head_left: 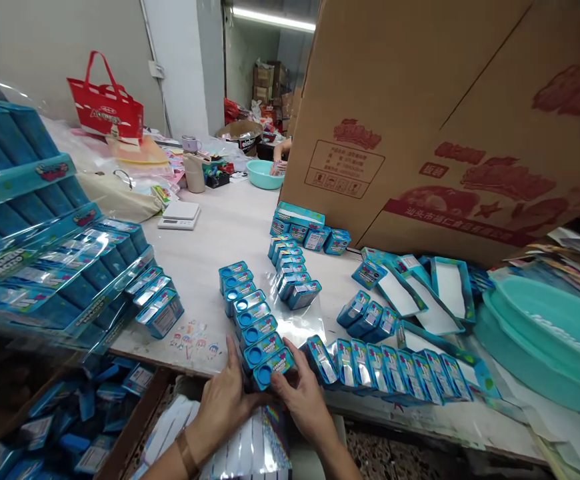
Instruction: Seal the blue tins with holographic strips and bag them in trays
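A row of small blue boxes (260, 325) with round recesses in their tops runs away from me across the table. At its near end, my left hand (227, 393) presses along the left side, index finger stretched forward and thumb at the front. My right hand (303, 397) grips the nearest blue box (273, 369) from the right, its thumb on the front edge. Another line of blue boxes (395, 369) stands right of my right hand. Below my hands is a shiny, striped stack (250, 443). Loose stickers (195, 339) lie left of the row.
Wrapped display trays of blue boxes (60, 267) stand at left, above an open bin of loose boxes (70, 427). A big carton (420, 153) rises behind the table. Turquoise basins (545, 333) sit at right. Further back are a white scale (179, 215) and another person's hand (281, 157).
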Action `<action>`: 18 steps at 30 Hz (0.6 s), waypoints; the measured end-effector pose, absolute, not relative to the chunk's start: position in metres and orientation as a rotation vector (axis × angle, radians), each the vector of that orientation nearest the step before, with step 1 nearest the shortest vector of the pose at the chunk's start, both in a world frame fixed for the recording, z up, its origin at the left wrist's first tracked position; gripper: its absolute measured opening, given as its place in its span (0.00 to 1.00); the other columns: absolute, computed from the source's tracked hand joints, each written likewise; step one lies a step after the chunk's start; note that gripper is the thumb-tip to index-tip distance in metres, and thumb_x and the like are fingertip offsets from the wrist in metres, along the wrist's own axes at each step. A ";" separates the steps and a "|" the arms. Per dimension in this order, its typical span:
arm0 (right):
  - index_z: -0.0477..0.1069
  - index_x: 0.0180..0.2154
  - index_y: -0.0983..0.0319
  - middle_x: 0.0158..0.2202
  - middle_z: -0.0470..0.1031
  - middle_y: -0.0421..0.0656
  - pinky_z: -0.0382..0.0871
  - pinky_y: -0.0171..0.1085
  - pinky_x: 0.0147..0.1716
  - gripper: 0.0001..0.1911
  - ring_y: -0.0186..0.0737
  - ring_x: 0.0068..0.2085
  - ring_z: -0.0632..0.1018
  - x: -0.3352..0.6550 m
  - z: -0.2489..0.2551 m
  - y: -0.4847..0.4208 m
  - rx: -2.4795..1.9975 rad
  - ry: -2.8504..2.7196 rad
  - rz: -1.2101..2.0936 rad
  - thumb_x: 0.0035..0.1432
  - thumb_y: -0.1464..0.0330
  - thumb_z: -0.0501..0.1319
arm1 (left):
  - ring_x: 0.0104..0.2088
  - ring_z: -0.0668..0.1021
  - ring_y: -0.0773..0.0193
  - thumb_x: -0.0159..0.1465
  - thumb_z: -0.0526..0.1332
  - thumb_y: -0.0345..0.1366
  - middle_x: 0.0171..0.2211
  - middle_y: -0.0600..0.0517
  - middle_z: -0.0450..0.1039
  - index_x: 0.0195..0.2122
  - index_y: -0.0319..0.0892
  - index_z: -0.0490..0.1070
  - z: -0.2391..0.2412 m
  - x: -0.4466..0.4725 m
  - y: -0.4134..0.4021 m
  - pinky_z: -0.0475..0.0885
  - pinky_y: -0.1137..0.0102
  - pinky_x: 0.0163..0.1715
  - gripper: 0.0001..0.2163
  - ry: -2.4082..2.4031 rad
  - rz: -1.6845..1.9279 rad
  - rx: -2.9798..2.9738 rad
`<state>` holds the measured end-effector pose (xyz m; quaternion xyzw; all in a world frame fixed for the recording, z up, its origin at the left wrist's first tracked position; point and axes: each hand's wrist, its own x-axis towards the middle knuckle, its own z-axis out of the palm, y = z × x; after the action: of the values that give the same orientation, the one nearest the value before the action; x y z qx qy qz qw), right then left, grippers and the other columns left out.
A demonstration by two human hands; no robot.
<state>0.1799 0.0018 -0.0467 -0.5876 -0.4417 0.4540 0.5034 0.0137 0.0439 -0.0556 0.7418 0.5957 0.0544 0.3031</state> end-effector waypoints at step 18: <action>0.58 0.64 0.53 0.61 0.67 0.50 0.70 0.51 0.55 0.35 0.54 0.57 0.73 0.179 -0.037 -0.067 -1.334 -1.169 1.368 0.58 0.56 0.66 | 0.24 0.68 0.66 0.64 0.61 0.51 0.22 0.58 0.65 0.57 0.41 0.72 0.003 -0.045 0.016 0.62 0.74 0.24 0.26 1.367 0.539 1.540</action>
<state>0.1794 -0.0672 -0.0368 -0.5360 -0.4697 0.5496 0.4359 -0.0448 0.0155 0.0026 0.6325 0.5616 0.2215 0.4852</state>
